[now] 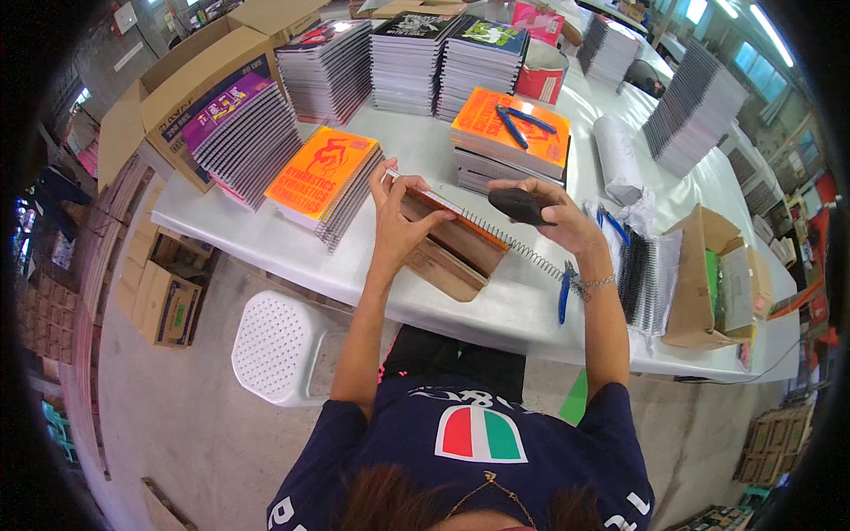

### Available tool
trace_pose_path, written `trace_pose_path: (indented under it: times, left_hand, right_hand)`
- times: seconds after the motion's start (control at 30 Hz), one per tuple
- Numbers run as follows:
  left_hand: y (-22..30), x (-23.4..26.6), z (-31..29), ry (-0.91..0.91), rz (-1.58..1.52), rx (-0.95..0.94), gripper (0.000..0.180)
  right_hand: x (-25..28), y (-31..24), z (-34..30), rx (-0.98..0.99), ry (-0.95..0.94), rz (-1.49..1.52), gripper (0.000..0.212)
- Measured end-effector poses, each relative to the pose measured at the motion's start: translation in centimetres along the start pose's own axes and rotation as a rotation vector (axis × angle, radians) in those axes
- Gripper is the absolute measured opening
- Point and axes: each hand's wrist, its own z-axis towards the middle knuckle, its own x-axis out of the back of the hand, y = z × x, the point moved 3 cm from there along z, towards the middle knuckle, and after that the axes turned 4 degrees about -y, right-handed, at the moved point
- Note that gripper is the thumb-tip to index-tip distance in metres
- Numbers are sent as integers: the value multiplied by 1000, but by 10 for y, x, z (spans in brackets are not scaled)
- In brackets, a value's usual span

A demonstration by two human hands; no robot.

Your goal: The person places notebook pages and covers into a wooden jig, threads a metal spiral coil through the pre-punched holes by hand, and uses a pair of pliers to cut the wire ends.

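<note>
My left hand point(400, 221) is closed on an orange-edged notebook point(474, 232), with the thumb on its near side. The notebook stands edge-up in a wooden holder point(447, 273) at the table's front edge. A metal spiral coil point(537, 257) runs along the notebook's upper edge and trails off its right end, under my right wrist. In my right hand point(574, 228) is a dark, flat, rounded pad point(518, 206), held just above the coil. Blue-handled pliers point(563, 299) lie by the coil's loose end, near my right wrist.
Stacks of orange notebooks point(323, 173) and purple notebooks point(232, 115) stand left, beside an open carton point(212, 66). Another orange stack point(512, 124) bears blue cutters point(522, 126). Loose coils point(651, 279) and a small carton point(699, 296) are at right. A white stool point(276, 348) stands below the table.
</note>
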Motion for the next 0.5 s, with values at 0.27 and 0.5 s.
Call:
trace_pose_path:
  times: [0.27,0.5]
  left_hand:
    - [-7,1,-3,-13,4,15,47]
    - [-9,2,-3,-27,-33,26,46]
  right_hand:
    - [-1,-26,22,-147,-28,-645,34]
    - [-20,-20,31,-33,-100,-389,30]
